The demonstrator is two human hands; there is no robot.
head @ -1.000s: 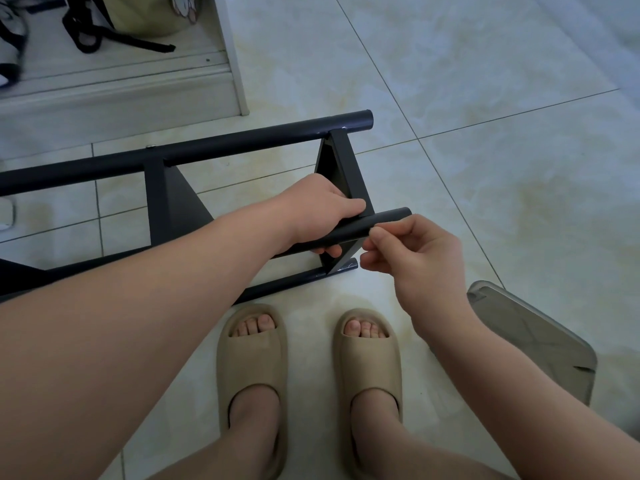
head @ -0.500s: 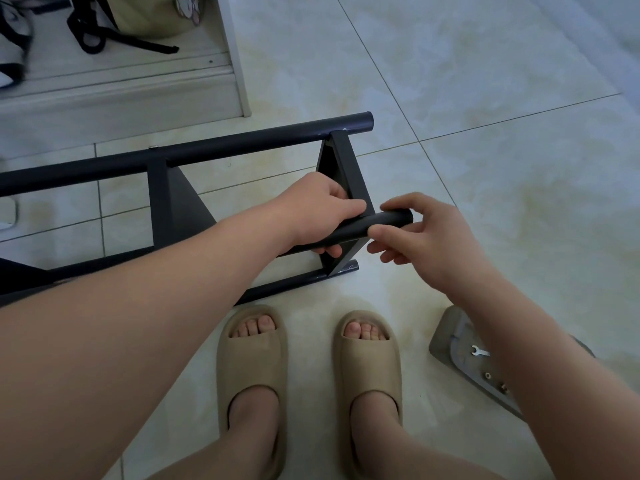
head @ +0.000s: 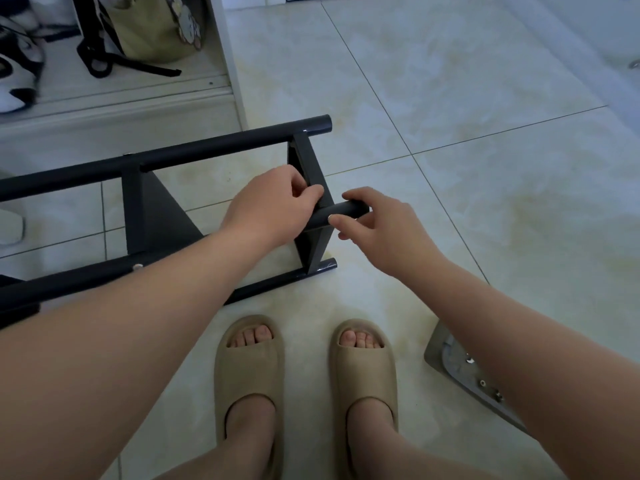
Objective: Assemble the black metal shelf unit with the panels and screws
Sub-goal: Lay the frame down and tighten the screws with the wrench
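The black metal shelf unit (head: 221,147) lies on its side on the tiled floor, with round posts and flat black panels (head: 162,209) between them. My left hand (head: 273,202) grips the nearest raised post (head: 337,213) where the end panel (head: 311,164) meets it. My right hand (head: 377,223) pinches the free end of that same post between thumb and fingers. Whether a screw sits under my right fingers is hidden.
A grey tray (head: 446,355) with small screws lies on the floor at the right, partly behind my right forearm. My feet in tan slippers (head: 249,368) stand just below the frame. A white cabinet (head: 228,64) with a bag and shoes is at the back left.
My right hand moved up from under the post's end to grasp it from the right side. The view has shifted, and the tray now shows lower right. My left hand has kept its grip.
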